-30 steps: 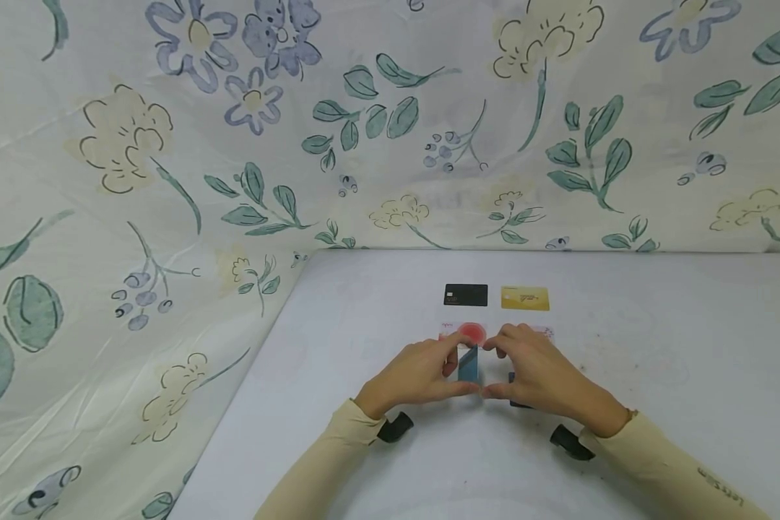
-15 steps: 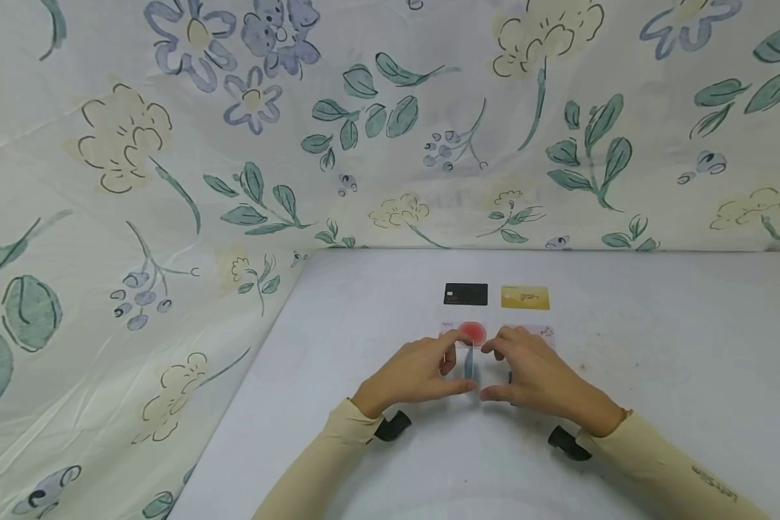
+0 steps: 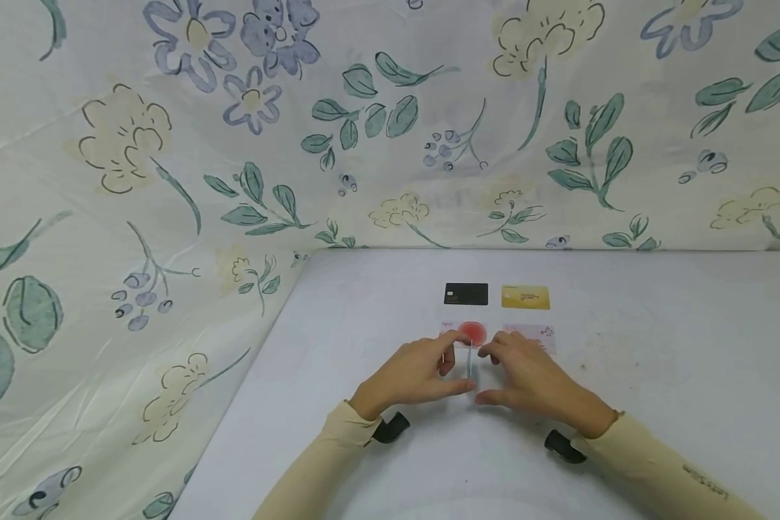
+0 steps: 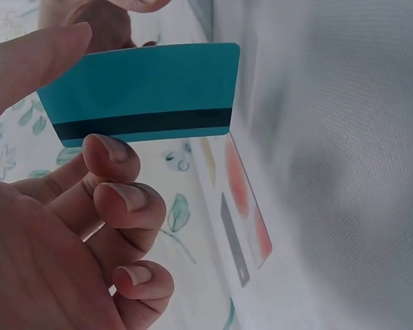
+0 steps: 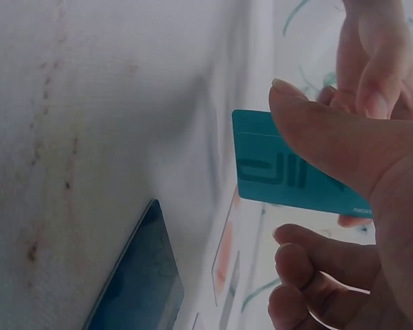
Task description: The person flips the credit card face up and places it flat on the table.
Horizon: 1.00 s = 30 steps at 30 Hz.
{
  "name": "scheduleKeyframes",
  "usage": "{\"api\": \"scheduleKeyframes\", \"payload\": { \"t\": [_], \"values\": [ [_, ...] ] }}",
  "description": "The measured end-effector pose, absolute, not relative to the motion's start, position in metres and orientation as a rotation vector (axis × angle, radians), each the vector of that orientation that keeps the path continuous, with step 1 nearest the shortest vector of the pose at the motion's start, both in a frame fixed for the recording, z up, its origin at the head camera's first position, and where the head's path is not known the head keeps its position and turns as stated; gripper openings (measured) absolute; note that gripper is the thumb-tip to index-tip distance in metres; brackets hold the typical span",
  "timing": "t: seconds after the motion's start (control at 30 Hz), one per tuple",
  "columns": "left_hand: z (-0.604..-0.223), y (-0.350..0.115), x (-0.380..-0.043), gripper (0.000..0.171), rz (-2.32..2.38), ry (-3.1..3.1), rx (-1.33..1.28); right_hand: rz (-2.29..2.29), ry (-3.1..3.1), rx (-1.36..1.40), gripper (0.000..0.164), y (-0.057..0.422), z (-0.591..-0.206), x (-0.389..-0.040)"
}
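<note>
My left hand (image 3: 422, 372) holds a teal bank card (image 4: 151, 75) by its two long edges, thumb on one and a fingertip on the other. A dark magnetic stripe runs along one side of it. From the head view the card stands upright, nearly edge-on. Just to its right is my right hand (image 3: 533, 375), its thumb and fingers spread apart with nothing gripped. In the right wrist view my right thumb overlaps the teal card's printed face. Below that hand lies a dark blue card (image 5: 141, 275), hidden in the head view.
Farther back on the white table (image 3: 364, 303) lie a black card (image 3: 466, 294) and a gold card (image 3: 525, 297). Nearer are a pink card with a red circle (image 3: 472, 333) and a pink floral card (image 3: 541, 334), partly behind my right hand. A flower-patterned cloth (image 3: 338, 159) hangs behind.
The teal card has turned from showing its face to nearly edge-on in my left hand. My right hand has shifted slightly left and now covers the dark blue card.
</note>
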<state>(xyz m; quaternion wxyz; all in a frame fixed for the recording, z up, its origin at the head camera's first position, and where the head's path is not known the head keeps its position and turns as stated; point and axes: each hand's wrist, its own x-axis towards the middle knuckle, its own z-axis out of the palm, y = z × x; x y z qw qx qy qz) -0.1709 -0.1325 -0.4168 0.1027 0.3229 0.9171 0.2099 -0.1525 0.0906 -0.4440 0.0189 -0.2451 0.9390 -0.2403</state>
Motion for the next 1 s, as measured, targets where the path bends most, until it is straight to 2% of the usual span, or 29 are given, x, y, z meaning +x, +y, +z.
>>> {"api": "scheduleKeyframes", "payload": {
  "t": [1.0],
  "values": [
    [-0.414, -0.133, -0.167, 0.059, 0.705, 2.678, 0.97, -0.761, 2.93, -0.794, 0.057, 0.079, -0.456, -0.155]
  ]
}}
